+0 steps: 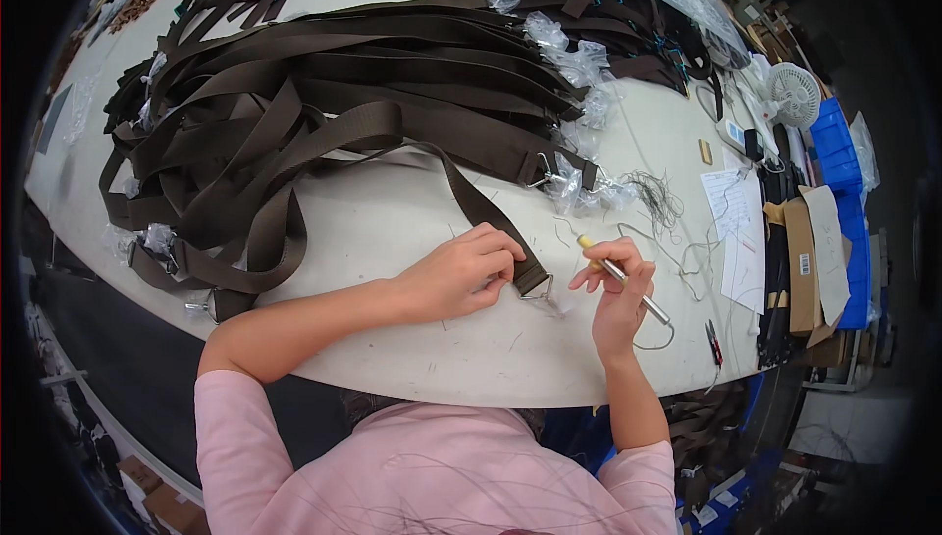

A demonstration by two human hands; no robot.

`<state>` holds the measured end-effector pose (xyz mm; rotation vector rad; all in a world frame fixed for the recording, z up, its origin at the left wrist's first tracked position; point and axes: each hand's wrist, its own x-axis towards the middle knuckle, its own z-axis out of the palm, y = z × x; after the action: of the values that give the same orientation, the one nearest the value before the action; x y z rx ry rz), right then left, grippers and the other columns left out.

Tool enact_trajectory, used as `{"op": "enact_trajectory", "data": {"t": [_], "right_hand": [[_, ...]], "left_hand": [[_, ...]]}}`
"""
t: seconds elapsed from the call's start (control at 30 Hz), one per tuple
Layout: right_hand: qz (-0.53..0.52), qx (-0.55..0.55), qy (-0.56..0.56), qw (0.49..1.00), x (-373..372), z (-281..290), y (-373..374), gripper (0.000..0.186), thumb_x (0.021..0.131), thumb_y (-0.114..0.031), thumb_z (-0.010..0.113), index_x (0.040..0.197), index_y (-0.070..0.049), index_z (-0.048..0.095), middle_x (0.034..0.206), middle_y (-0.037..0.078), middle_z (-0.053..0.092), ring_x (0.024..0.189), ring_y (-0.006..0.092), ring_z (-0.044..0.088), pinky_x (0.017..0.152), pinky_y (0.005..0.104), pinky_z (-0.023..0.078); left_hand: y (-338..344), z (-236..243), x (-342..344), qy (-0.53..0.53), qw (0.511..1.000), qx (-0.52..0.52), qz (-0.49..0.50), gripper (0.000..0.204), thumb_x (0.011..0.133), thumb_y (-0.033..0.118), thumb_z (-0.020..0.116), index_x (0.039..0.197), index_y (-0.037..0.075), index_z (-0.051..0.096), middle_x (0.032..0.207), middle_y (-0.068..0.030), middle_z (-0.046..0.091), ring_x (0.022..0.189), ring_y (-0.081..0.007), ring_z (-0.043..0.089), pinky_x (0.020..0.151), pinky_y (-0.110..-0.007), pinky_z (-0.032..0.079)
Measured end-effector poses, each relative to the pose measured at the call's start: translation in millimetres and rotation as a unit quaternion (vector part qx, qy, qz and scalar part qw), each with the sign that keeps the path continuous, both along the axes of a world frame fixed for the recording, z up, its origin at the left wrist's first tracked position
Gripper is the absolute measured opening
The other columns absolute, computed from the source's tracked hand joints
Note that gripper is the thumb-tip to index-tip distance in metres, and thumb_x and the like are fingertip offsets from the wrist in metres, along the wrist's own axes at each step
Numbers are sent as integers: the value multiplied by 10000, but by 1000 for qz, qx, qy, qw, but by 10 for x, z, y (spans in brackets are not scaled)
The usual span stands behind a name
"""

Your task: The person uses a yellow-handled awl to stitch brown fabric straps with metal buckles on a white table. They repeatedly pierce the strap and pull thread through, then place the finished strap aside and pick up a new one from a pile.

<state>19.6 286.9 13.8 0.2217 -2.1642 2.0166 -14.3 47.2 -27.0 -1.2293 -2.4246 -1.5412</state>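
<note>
My left hand [459, 275] pinches the edge of a dark brown webbing strap [530, 272] close to its stitched end. A metal triangular ring [540, 294] with a scrap of clear plastic sits at that end, flat over the table. In my right hand [623, 309] is a slim silver pen-shaped tool [654, 310] with a yellow collar and a thin bent tip. Its tip points up and to the left, apart from the strap, and a thin cord trails from its back end.
A large pile of brown straps [363, 74] covers the table's left and middle, its metal ends wrapped in clear plastic [589, 64]. Loose threads [657, 200] lie right of it. Farther right are paper sheets [736, 231], small snips [713, 344], a white fan [793, 94], blue bins [852, 251] and a cardboard box [803, 260].
</note>
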Motion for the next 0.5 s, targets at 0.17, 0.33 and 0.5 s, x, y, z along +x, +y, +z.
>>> {"op": "enact_trajectory", "data": {"t": [0.17, 0.33, 0.5], "right_hand": [[6, -47, -94, 994, -49, -176, -123, 549, 1132, -364, 328, 735, -34, 512, 624, 8, 477, 558, 82, 514, 490, 209, 373], [-27, -41, -149, 988, -148, -274, -125, 514, 1123, -334, 381, 684, -73, 447, 594, 14, 419, 459, 98, 475, 419, 261, 455], [-45, -48, -164, 984, -164, -287, -127, 514, 1120, -355, 393, 682, -89, 438, 570, -1, 403, 445, 86, 447, 425, 273, 488]], "left_hand": [[65, -45, -105, -3, 999, 31, -27, 160, 779, -46, 697, 872, 40, 598, 1173, -83, 692, 1030, -268, 621, 833, -352, 559], [95, -44, -209, -66, 998, 4, -24, 135, 790, -22, 695, 878, 40, 614, 1095, -68, 727, 1007, -257, 640, 818, -360, 567], [130, -61, -187, -25, 1000, -10, 3, 151, 797, -12, 709, 928, 49, 665, 1015, -51, 734, 940, -242, 663, 776, -365, 580]]}}
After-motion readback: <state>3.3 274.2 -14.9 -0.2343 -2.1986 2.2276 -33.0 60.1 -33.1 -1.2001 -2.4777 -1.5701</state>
